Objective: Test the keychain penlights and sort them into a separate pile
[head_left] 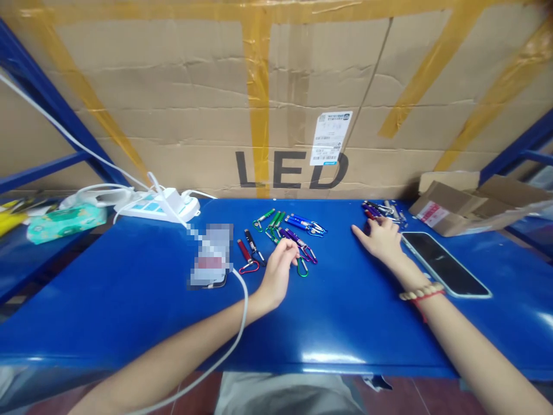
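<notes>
Green carabiner [298,267], long axis slanting nearward

Your blue counter [345,328] carries green [275,219], blue [300,223] and purple keychains [310,254] beside and beyond your left fingers [288,248], with red [244,250] and black ones [252,243] to their left. At your right fingers [382,225] lies a mixed pile [381,207]; a phone [447,262] and open carton [447,199] sit right of them.
</notes>
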Tool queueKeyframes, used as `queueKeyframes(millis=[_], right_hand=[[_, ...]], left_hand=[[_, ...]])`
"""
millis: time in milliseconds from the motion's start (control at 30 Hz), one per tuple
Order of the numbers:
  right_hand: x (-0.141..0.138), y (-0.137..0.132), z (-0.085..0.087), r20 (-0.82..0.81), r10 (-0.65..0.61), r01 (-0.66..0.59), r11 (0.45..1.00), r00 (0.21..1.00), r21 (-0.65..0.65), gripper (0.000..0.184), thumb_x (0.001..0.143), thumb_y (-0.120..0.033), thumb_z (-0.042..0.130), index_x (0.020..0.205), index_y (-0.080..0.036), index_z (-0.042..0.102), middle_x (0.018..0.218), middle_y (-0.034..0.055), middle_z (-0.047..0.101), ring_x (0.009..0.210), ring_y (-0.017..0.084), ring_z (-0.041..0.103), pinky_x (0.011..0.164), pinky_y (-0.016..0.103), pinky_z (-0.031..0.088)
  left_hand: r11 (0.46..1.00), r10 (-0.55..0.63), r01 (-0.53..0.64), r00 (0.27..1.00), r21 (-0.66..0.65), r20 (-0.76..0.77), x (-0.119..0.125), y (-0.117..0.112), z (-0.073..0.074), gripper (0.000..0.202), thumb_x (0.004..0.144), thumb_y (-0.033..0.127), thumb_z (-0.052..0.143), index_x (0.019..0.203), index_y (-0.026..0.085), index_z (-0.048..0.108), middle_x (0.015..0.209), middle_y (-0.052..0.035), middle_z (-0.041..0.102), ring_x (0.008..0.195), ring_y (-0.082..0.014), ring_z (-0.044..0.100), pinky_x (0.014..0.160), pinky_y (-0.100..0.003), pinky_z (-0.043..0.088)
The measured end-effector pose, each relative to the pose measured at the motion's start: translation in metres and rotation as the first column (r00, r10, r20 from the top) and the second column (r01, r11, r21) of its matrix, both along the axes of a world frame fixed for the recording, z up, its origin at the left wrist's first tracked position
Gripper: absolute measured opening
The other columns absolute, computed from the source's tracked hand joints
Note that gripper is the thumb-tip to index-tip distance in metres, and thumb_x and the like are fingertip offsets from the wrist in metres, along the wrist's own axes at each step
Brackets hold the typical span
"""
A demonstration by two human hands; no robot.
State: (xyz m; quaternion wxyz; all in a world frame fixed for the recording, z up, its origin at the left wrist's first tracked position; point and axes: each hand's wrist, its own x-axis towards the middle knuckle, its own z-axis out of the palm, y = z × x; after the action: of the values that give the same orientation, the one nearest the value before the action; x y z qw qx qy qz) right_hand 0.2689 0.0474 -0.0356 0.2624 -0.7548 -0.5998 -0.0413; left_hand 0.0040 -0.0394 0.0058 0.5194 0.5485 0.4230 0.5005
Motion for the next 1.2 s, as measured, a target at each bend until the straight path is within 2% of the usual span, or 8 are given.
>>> queueKeyframes(millis=[133,233,333,467,567,700,833,1200], right_hand=[[-0.002,-0.004,0.003,-0.024,-0.013,0.014,1.0,1.0,0.016,0.051,0.075,-0.051,0.055,0.109,-0.013,0.061,0.122,0.0235,0.045,0.114,0.045,0.039,0.088,0.063,0.034],[-0.01,-0.007,0.007,-0.082,0.066,-0.061,0.996,0.994,0.072,0.049,0.073,-0.047,0.057,0.109,-0.015,0.063,0.118,0.0221,0.048,0.115,0.045,0.04,0.087,0.063,0.035],[-0.022,-0.011,0.011,-0.11,0.179,-0.167,0.98,0.978,0.111,0.041,0.076,-0.043,0.054,0.105,-0.016,0.065,0.107,0.018,0.055,0.109,0.038,0.049,0.085,0.054,0.042],[-0.039,-0.017,0.017,-0.142,0.343,-0.319,0.933,0.929,0.165,0.036,0.081,-0.042,0.051,0.102,-0.017,0.065,0.099,0.0125,0.06,0.089,0.025,0.061,0.07,0.037,0.051],[-0.047,-0.023,0.022,-0.154,0.407,-0.375,0.905,0.9,0.199,0.034,0.082,-0.043,0.05,0.1,-0.018,0.065,0.099,0.012,0.061,0.085,0.023,0.061,0.06,0.033,0.05],[-0.052,-0.027,0.027,-0.169,0.451,-0.415,0.885,0.877,0.21,0.029,0.084,-0.041,0.05,0.095,-0.019,0.066,0.096,0.0103,0.063,0.08,0.022,0.062,0.053,0.03,0.048],[-0.055,-0.028,0.028,-0.186,0.464,-0.419,0.877,0.866,0.236,0.031,0.085,-0.041,0.049,0.1,-0.018,0.063,0.094,0.0104,0.063,0.082,0.022,0.062,0.056,0.031,0.049],[-0.061,-0.03,0.03,-0.228,0.501,-0.462,0.863,0.835,0.203,0.031,0.087,-0.041,0.048,0.106,-0.019,0.059,0.092,0.0091,0.063,0.085,0.023,0.06,0.069,0.037,0.05]], left_hand=[[1.0,-0.004,0.005,0.998,0.011,-0.059,0.0,-0.003,0.002,0.013,0.082,0.026,0.037,0.071,0.02,0.041,0.071,0.0012,0.044,0.067,-0.013,0.044,0.065,-0.025,0.035],[0.997,0.046,-0.023,0.951,0.08,-0.307,0.0,-0.005,0.002,0.009,0.082,0.024,0.039,0.075,0.02,0.043,0.076,0.0001,0.048,0.073,-0.015,0.047,0.073,-0.029,0.039],[0.958,0.174,0.018,0.753,0.285,-0.634,-0.001,-0.008,0.001,0.011,0.079,0.02,0.044,0.088,0.019,0.05,0.093,-0.0051,0.056,0.091,-0.0214,0.051,0.086,-0.04,0.039],[0.865,0.391,0.095,0.486,0.492,-0.782,-0.004,-0.008,-0.002,0.041,0.084,0.029,0.046,0.122,0.014,0.046,0.127,-0.0176,0.049,0.122,-0.0337,0.04,0.104,-0.061,0.02],[0.865,0.461,0.042,0.328,0.5,-0.825,-0.009,-0.003,-0.005,0.053,0.087,0.041,0.043,0.132,0.013,0.041,0.14,-0.022,0.039,0.13,-0.0423,0.031,0.102,-0.072,0.004],[0.906,0.42,-0.04,0.205,0.421,-0.884,-0.016,0.002,-0.011,0.064,0.089,0.052,0.036,0.137,0.01,0.039,0.138,-0.0254,0.042,0.129,-0.0451,0.033,0.097,-0.077,0.003],[0.928,0.372,-0.058,0.208,0.368,-0.905,-0.017,0.003,-0.018,0.07,0.088,0.056,0.035,0.141,0.011,0.031,0.138,-0.0256,0.043,0.13,-0.0447,0.032,0.095,-0.078,0.01],[0.911,0.281,0.13,0.5,0.391,-0.819,-0.02,0.009,-0.019,0.065,0.088,0.049,0.042,0.138,0.008,0.028,0.141,-0.0255,0.038,0.136,-0.0353,0.029,0.106,-0.055,0.032]])
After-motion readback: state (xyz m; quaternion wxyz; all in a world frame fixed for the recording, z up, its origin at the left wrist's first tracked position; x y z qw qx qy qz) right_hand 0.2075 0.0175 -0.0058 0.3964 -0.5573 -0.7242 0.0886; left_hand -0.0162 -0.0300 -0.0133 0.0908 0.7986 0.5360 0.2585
